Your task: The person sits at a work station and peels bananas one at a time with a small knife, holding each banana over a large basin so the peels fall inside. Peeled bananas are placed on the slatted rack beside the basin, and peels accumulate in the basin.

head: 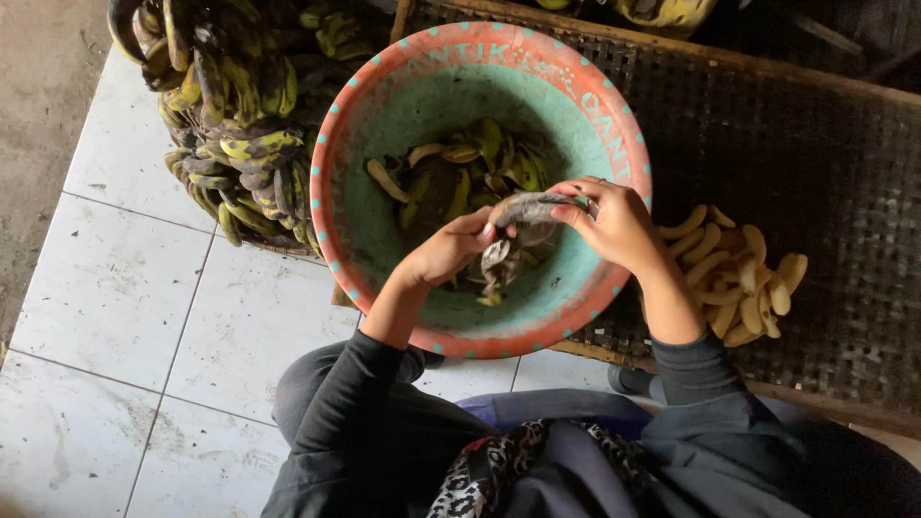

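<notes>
— What are the two hands doing over the bowl?

— Both are on one dark, blackened banana [531, 206], held above the middle of the bowl [384, 105]. The left hand [451, 247] has its fingers curled around the banana's left end, thumb on top. The right hand [614, 223] pinches the right end, fingertips pressed together on the skin. A strip of dark peel [499, 264] hangs down from the fruit between the hands.

— Where does the bowl sit?

— It is a big round basin, teal inside with an orange-red rim, resting partly on the white tiled floor [125, 278] and partly on the near edge of a woven mat [815, 144] to the right. In the bottom lies a heap of peels [460, 173], yellow-green and black.

— Anything beside it?

— To the right of the bowl, just beyond the right wrist, a small pile of peeled bananas [743, 283], pale yellow, lies on the mat. To the far left, touching the bowl's rim, is a large bunch of unpeeled bananas [240, 125], mottled green, yellow and black.

— And the person?

— Seen from above, near the bottom edge: dark long sleeves [355, 384] pushed up to the forearms, and a leopard-patterned cloth [489, 465] in the lap.
</notes>
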